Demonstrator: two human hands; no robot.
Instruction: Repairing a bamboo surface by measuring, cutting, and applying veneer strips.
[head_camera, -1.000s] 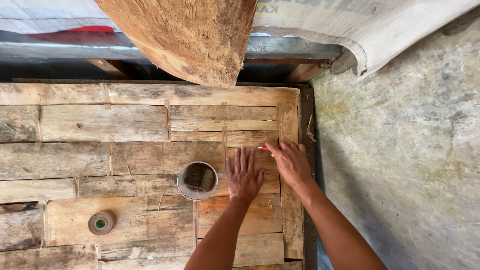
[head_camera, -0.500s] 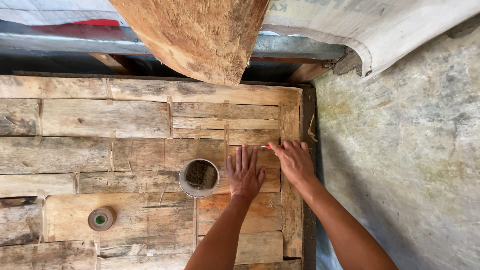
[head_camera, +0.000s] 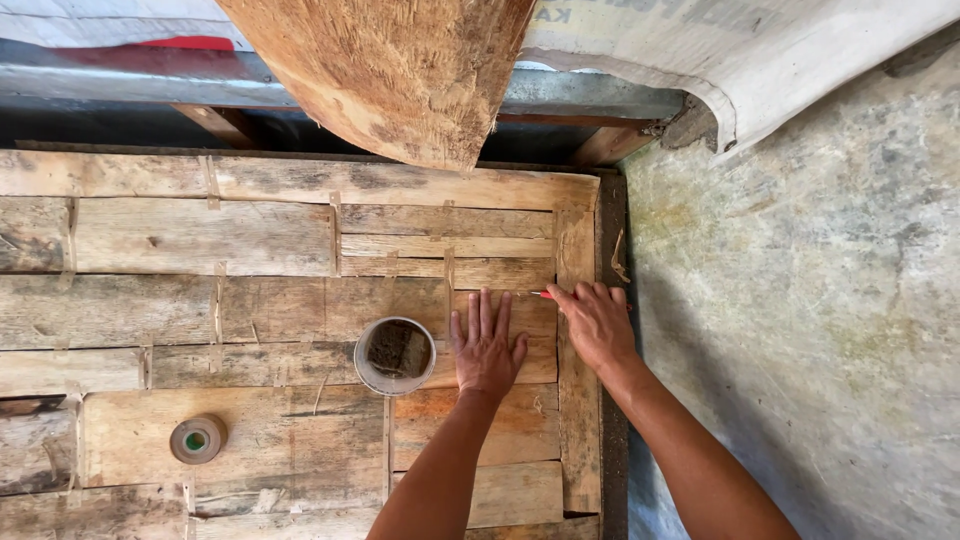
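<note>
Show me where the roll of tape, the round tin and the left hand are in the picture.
roll of tape (head_camera: 198, 439): head view, on its flat ring face.
round tin (head_camera: 372, 377): head view, on its pale rim at the lower left.
left hand (head_camera: 487, 348): head view, on the back of the hand, flat on the planks.

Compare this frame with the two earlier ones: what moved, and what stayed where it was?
Hardly anything moved. The left hand stays pressed flat on the wooden panel, beside the round tin. The right hand still holds a thin red pencil with its tip on the boards, in about the same spot. The tape roll has not moved. Nothing was picked up or let go.
</note>
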